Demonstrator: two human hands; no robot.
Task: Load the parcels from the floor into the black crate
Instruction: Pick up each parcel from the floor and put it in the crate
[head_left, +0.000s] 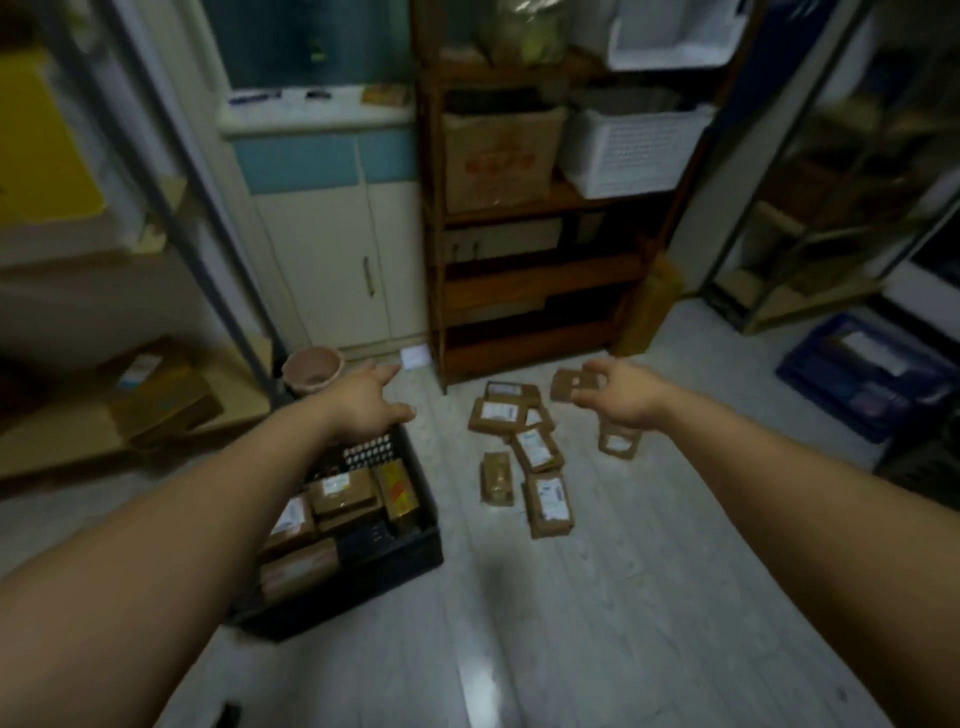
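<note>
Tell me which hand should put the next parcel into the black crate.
Right. The right hand already grips a small brown parcel above the floor pile, so it likely only needs to swing over to the black crate. The left hand is open and empty above the crate's far edge.

Pale floor (597, 597) bears parcels (524, 447) and black crate (395, 561).
</note>
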